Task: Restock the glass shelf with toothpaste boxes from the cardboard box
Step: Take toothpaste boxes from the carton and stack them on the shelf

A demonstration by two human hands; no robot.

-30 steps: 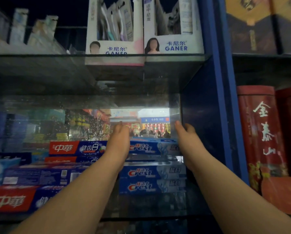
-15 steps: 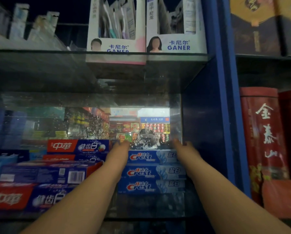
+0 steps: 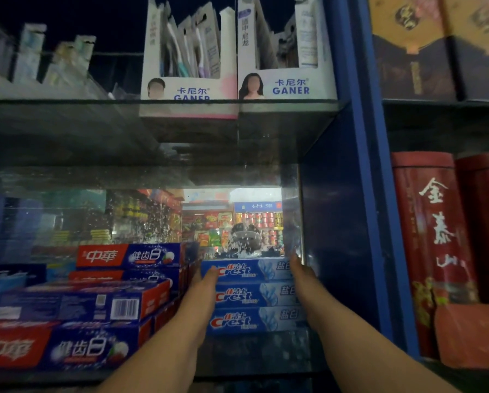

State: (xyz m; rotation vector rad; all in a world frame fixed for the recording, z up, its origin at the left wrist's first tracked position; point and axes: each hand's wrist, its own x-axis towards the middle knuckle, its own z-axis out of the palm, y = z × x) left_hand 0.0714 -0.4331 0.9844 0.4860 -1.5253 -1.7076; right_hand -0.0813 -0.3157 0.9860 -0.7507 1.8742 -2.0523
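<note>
Three blue Crest toothpaste boxes [image 3: 252, 295] lie stacked flat on the glass shelf [image 3: 252, 354], against its right end by the blue upright. My left hand [image 3: 205, 282] touches the stack's left end, its thumb lying on the front of the top Crest box [image 3: 249, 269]. My right hand [image 3: 301, 275] lies along the stack's right end with its fingers stretched toward the back. Both forearms reach in from below. Red and blue Zhonghua toothpaste boxes [image 3: 124, 256] are piled to the left. The cardboard box is out of view.
A blue shelf upright [image 3: 376, 194] stands just right of my right hand. The glass shelf above holds white Ganer toothbrush display boxes [image 3: 191, 92]. Red tins [image 3: 433, 245] fill the neighbouring shelf on the right. A mirror at the back reflects the shop.
Both hands came down with the top Crest box, which now lies on the two others. My hands have slid lower along the ends of the stack.
</note>
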